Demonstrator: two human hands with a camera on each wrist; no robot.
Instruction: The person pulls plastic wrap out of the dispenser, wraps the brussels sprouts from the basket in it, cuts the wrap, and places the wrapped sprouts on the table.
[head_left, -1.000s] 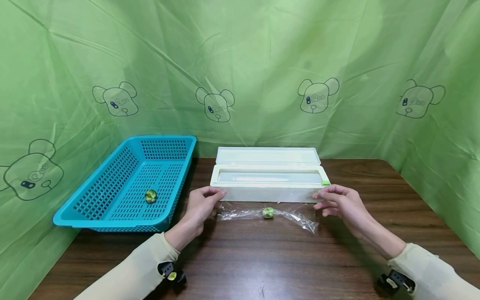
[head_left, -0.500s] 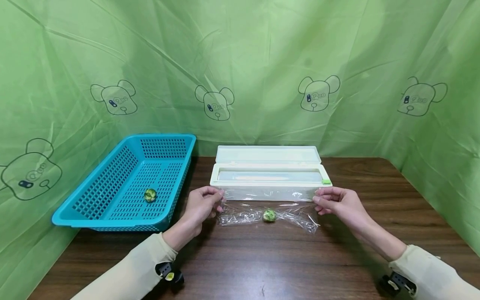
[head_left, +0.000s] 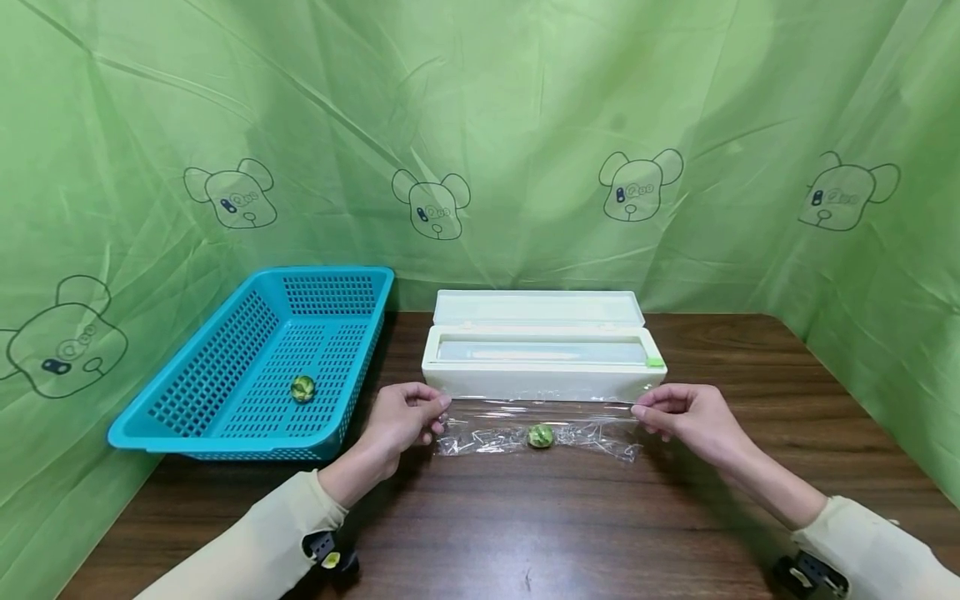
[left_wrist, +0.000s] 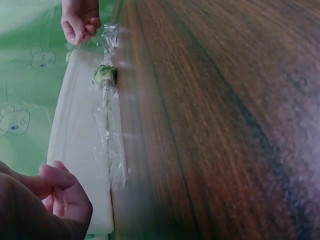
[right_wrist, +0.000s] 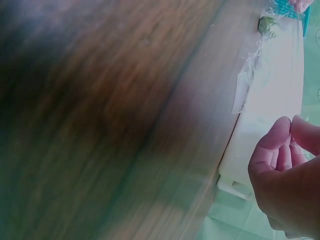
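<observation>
A Brussels sprout (head_left: 540, 436) lies on the table in front of a white cling film dispenser (head_left: 543, 383), with a crinkled sheet of cling film (head_left: 487, 439) around it and stretching to both sides. The left hand (head_left: 405, 421) pinches the film's far left corner between thumb and index finger. At the far right corner, the right hand (head_left: 692, 421) pinches the same edge, which runs taut between them just before the dispenser. In the left wrist view the sprout (left_wrist: 105, 75) shows beside the dispenser's front. Thumb and index tip of the right hand (right_wrist: 285, 172) meet in the right wrist view.
The dispenser's lid (head_left: 536, 308) stands raised behind it, and a green slider (head_left: 655, 362) sits at its right end. Left of the hands is a blue perforated basket (head_left: 225, 447) holding another Brussels sprout (head_left: 302, 388). A green curtain (head_left: 525, 100) closes off the back.
Both hands have lifted the film's far edge off the dispenser's front and drawn it slightly toward the person. The film now spreads flatter behind the sprout, which has shifted slightly nearer.
</observation>
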